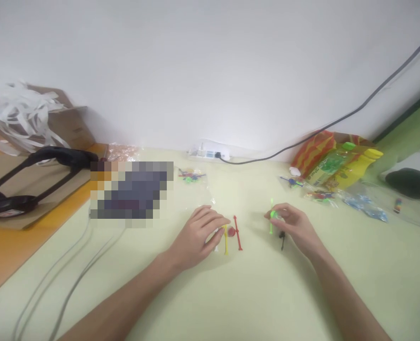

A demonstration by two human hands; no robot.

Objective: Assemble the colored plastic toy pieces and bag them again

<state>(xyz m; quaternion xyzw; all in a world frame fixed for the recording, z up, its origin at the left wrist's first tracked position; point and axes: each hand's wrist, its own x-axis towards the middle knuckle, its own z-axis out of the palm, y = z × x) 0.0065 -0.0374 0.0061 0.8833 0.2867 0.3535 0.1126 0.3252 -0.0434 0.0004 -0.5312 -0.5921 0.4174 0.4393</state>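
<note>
My left hand point(200, 236) is closed, its thumb and fingertips at the upper part of a thin yellow plastic piece point(226, 244) with a pointed end. Part of a white piece point(216, 247) peeks out below the fingers. Just right of these lies a red plastic stick point(237, 234) with arrow-shaped ends and a round red part at its side. Farther right, my right hand point(293, 223) pinches a bright green stick piece point(271, 222) with a round middle. Below its fingers a black piece point(282, 240) is partly covered by the hand.
Small bags of coloured pieces point(191, 175) lie behind, with others point(319, 194) at the right. A bottle point(330, 163) and snack packaging point(311, 149) stand at the back right. A power strip point(210, 153) sits against the wall. Left are a blurred-out dark object point(135, 192) and a black frame point(39, 175).
</note>
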